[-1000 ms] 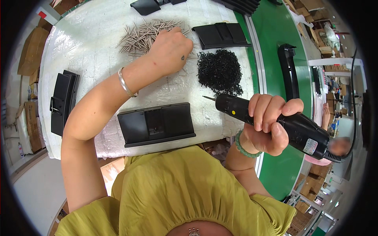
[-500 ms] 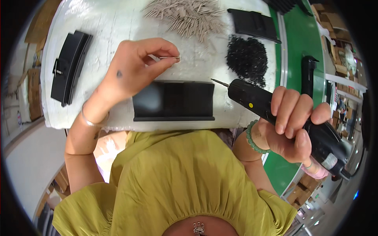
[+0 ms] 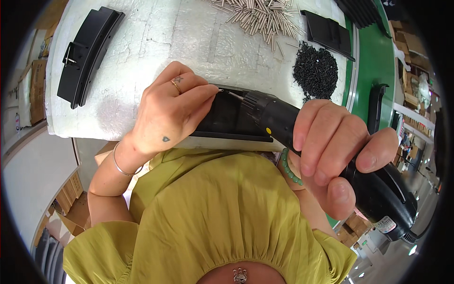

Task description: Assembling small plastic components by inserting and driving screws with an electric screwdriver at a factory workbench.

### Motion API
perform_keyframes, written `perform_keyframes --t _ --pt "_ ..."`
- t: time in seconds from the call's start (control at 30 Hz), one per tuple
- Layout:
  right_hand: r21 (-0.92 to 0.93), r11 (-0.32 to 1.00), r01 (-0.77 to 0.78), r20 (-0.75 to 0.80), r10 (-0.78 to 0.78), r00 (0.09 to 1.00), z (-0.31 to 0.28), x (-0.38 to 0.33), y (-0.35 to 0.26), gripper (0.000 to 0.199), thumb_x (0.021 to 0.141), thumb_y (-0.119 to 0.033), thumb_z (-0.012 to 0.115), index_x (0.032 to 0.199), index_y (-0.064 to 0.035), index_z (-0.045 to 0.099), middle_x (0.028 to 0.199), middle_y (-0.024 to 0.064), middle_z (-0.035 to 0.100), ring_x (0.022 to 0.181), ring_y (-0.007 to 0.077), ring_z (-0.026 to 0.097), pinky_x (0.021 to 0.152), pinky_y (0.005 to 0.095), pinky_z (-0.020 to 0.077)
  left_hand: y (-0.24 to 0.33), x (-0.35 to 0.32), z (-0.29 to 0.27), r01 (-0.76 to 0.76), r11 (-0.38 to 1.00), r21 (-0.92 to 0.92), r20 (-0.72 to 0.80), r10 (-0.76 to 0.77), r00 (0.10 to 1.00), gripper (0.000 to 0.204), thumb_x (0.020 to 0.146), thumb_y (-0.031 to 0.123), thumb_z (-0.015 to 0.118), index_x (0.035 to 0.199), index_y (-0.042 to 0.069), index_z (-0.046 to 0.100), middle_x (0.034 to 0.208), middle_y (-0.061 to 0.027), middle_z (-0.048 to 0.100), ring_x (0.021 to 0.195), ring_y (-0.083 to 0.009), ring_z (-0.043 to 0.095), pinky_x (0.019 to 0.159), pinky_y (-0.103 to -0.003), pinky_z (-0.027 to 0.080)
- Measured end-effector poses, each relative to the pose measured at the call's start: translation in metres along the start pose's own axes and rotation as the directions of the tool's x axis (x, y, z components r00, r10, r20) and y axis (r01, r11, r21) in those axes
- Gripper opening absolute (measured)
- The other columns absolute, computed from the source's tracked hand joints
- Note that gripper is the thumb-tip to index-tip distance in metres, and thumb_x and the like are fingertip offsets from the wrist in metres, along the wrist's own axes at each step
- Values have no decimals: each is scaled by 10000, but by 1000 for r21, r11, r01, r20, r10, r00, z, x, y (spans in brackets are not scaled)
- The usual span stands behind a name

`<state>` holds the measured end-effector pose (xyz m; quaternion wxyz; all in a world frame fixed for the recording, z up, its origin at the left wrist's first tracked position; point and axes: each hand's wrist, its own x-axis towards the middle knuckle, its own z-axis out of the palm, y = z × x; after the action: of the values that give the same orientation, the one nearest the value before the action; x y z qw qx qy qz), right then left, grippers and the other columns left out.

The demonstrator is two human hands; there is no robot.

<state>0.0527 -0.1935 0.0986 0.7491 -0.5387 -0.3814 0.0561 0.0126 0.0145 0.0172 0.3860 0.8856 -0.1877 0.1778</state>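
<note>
My left hand [image 3: 172,106] is closed in a pinch above the far edge of a flat black plastic panel [image 3: 222,118]. A small shiny tip of a metal pin [image 3: 220,90] shows at its fingertips; the rest is hidden by the fingers. My right hand [image 3: 336,146] is wrapped round a black corded electric screwdriver [image 3: 279,120], held slanting to the left. The screwdriver's bit points toward the pinched fingertips, over the panel's far edge. I cannot tell whether the bit touches the pin.
A heap of silvery metal pins [image 3: 265,19] lies at the far side of the white-covered table [image 3: 137,61]. Right of it are a pile of small black screws [image 3: 316,73] and another black panel [image 3: 328,35]. A long black plastic part [image 3: 87,59] rests at the left.
My right hand has brought the screwdriver leftward, its bit now close to my left fingertips. My left hand has moved slightly right and down over the panel, still pinching.
</note>
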Motion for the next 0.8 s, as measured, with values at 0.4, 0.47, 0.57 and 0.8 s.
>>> perform_keyframes --t 0.4,0.47,0.57,0.8 --pt "-36 999 -34 30 35 999 2 5 1 321 762 -119 587 1035 -154 422 652 -46 508 528 89 479 586 261 392 0 5 0 -7 999 -32 41 8 999 169 636 -9 700 780 53 635 698 -26 553 708 -215 539 574 -313 477" --pt "-55 997 -46 46 48 998 2 6 2 327 755 -108 581 1037 -152 421 648 -43 503 529 95 480 588 263 392 1 5 1 9 1000 -27 47 -8 999 164 634 -11 697 770 52 629 692 -26 547 705 -214 538 571 -313 476" --pt "-43 999 -30 53 32 998 3 7 6 326 752 -104 573 1035 -146 416 654 -39 504 533 98 486 586 266 394 1 3 3 13 999 -32 28 -12 1000 161 625 -16 693 752 51 618 681 -27 539 698 -214 536 564 -311 474" --pt "-57 997 -46 223 58 973 2 24 10 299 768 -96 577 991 -133 381 666 -34 508 535 98 493 576 282 407 3 -3 6 36 999 -30 -13 -36 999 150 634 -8 694 756 40 619 678 -33 547 689 -217 538 555 -312 475"
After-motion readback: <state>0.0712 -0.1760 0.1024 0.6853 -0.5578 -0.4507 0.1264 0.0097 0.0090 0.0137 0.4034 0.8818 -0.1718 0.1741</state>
